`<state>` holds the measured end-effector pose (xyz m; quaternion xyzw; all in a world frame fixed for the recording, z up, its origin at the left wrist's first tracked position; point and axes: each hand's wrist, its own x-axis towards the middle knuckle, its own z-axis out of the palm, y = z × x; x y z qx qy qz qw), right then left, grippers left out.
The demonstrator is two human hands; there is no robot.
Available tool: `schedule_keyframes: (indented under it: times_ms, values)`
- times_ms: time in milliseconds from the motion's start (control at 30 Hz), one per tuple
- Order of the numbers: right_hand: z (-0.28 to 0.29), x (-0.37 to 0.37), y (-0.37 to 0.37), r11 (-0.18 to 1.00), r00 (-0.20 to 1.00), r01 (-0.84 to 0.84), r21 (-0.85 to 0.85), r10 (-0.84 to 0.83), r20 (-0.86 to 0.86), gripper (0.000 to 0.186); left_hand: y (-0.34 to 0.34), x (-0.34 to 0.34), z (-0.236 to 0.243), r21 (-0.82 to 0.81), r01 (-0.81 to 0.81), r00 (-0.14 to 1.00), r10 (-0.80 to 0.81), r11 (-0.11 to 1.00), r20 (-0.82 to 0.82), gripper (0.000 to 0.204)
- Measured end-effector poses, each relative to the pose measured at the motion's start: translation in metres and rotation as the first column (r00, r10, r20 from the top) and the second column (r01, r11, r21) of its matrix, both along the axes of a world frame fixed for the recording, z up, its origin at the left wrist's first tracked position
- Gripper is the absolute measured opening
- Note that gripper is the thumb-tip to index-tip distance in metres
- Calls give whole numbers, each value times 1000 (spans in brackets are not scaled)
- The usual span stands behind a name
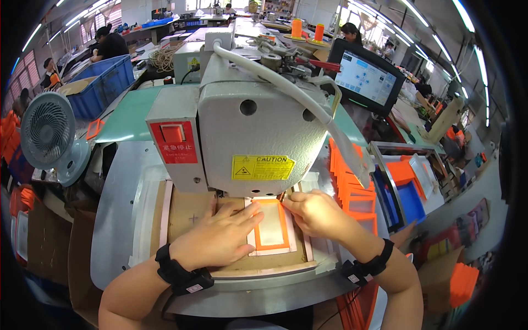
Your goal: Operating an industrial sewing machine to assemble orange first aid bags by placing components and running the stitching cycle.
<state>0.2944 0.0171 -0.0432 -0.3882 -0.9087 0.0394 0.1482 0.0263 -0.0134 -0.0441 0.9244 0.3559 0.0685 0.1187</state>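
An orange-bordered rectangular piece with a pale centre [272,225] lies in a pink-edged slot of a brown template board [190,220], under the head of a grey industrial sewing machine [258,132]. My left hand [223,234] rests flat on the board, fingers spread, fingertips at the piece's left edge. At the upper right corner of the piece, my right hand [316,212] is closed in a pinch. A thin dark thing shows at its fingertips, too small to name. The machine head hides the needle area. Each wrist wears a black band.
A grey fan [48,129] and blue crate [102,88] stand at left. Orange frames [352,184] hang in a row at right, beside a tray with a blue bin [410,201]. A monitor [366,77] and orange thread spools [297,28] are behind. Other people sit farther back.
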Motion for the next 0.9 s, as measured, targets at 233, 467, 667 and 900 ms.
schedule_keyframes:
  times_ms: [233, 467, 667, 900]
  values:
    - [22, -9, 12, 983, 911, -144, -109, 175, 373, 36, 0, -3, -3, 53, 75, 997, -76, 996, 24, 47]
    - [34, -3, 6, 959, 950, -89, -268, 163, 268, 69, -13, 4, 4, 136, 194, 980, -197, 972, 12, 52]
    - [37, -10, 6, 953, 921, -64, -297, 171, 349, 71, -22, 16, 7, 193, 160, 986, -166, 968, 19, 48]
    - [35, -20, -6, 977, 882, 44, -210, 61, 467, 70, -25, 22, 12, 257, 148, 989, -141, 955, -44, 45]
